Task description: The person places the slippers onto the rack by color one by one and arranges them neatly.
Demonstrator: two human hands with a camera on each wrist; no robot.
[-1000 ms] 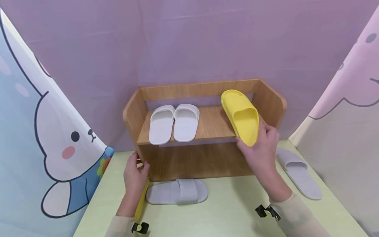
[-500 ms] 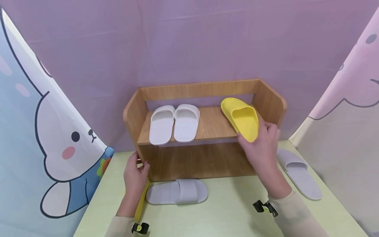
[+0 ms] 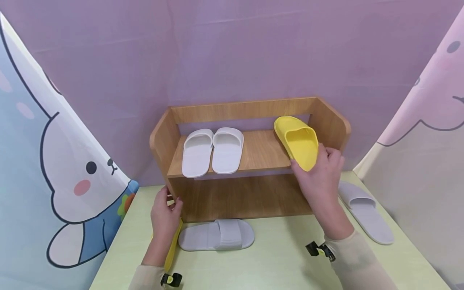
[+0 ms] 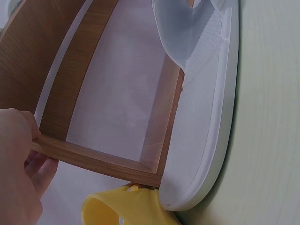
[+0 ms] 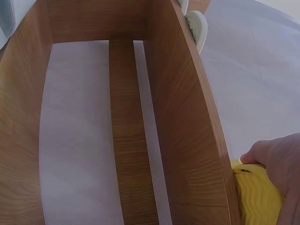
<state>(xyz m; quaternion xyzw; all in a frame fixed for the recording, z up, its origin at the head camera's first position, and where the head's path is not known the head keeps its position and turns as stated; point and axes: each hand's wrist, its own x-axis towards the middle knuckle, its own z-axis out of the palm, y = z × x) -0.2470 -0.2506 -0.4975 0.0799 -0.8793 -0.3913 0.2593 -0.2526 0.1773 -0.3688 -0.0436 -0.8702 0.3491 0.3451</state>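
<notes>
A yellow slipper lies at the right end of the wooden shoe rack's upper shelf, toe toward the back. My right hand grips it by the heel, thumb on the left side and fingers on the right. In the right wrist view, its ridged yellow sole shows beside the board. My left hand pinches the front edge of the rack's left side panel, thumb and fingers on opposite faces in the left wrist view. To the left on the shelf stand two white slippers, side by side.
In front of the rack, a grey slipper lies sideways on the pale green table. Another grey slipper lies right of the rack. A second yellow slipper is partly hidden behind my left forearm. Purple cloth hangs behind.
My right hand has lowered the yellow slipper's raised toe toward the shelf and shifted the slipper slightly right. My left hand has stayed on the side panel.
</notes>
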